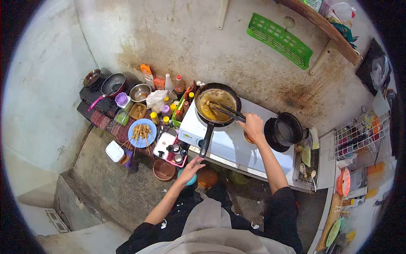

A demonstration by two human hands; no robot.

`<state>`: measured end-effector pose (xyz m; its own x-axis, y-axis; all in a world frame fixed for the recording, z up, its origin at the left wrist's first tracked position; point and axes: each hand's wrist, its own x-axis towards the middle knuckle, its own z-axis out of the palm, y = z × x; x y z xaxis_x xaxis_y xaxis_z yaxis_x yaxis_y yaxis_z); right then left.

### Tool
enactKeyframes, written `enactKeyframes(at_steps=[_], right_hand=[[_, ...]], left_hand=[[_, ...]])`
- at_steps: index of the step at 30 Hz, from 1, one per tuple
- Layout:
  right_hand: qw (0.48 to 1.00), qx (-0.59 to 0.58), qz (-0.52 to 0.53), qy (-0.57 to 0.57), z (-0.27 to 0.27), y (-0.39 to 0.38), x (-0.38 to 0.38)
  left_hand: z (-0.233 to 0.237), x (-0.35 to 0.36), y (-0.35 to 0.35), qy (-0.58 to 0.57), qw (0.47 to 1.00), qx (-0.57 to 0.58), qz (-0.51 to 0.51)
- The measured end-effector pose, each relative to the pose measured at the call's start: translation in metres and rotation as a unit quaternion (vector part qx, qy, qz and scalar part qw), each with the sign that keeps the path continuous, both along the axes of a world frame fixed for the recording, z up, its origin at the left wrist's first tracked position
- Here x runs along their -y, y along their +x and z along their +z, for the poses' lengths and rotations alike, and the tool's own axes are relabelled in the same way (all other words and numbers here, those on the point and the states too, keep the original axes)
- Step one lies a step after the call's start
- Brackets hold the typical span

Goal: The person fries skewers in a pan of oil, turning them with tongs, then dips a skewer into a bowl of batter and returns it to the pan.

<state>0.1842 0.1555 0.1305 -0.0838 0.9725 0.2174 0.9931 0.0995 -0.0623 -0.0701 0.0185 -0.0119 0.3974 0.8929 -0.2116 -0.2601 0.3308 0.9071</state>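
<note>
A frying pan (238, 95) with yellowish oil or sauce in it sits on the white stove (253, 146). My right hand (253, 127) is closed around black tongs (230, 111), which reach over the pan's rim. Their tips are down in the liquid, next to a small brownish piece of food (209, 103). Just below the end of the pan's black handle (206, 142), my left hand (191, 169) is held with its fingers stretched out and nothing in it.
Left of the stove, a blue plate (134, 143) bears several skewers, near a white container (114, 151), bottles and a metal bowl (140, 92). A black pot (287, 131) stands on the stove's right. A wire rack (359, 133) is at far right.
</note>
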Motion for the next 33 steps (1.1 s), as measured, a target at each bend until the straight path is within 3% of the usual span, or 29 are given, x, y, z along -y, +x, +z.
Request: enactKeyframes(at_steps=[8, 33], right_hand=[[0.998, -0.052, -0.011, 0.016, -0.001, -0.005, -0.011], [0.999, 0.004, 0.045, -0.006, 0.007, -0.030, -0.010]], left_hand=[[-0.004, -0.002, 0.000, 0.008, 1.000, -0.001, -0.003], [0.001, -0.004, -0.004, 0.006, 1.000, -0.015, -0.009]])
